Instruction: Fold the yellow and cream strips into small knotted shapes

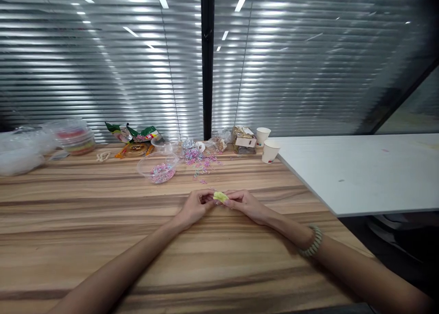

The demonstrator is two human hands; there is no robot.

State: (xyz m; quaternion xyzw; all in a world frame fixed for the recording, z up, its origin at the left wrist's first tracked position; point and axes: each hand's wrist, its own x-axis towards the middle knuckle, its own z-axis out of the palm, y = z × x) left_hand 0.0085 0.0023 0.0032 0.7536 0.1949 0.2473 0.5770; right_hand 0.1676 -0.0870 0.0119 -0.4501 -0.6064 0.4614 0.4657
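In the middle of the table I hold a small yellow-green piece with an uneven, ridged surface [221, 196]; its kind is too small to make out. My left hand [196, 208] pinches around its left end, fingertips bent together. From the other side, my right hand [249, 207] has thumb and fingers closed on its right end. A few tiny pinkish bits show just around the fingertips. Beyond the hands, small pink and purple pieces, like paper clips, lie in a loose heap [203, 164]. More of them fill the bottom of a clear plastic bowl [142, 167].
Two white paper cups [270, 151] stand at the back right beside a small box [244, 141]. Snack packets [137, 135], stacked tubs [76, 138] and plastic bags [20, 151] line the back left. A white table [370, 177] adjoins on the right; blinds rise behind.
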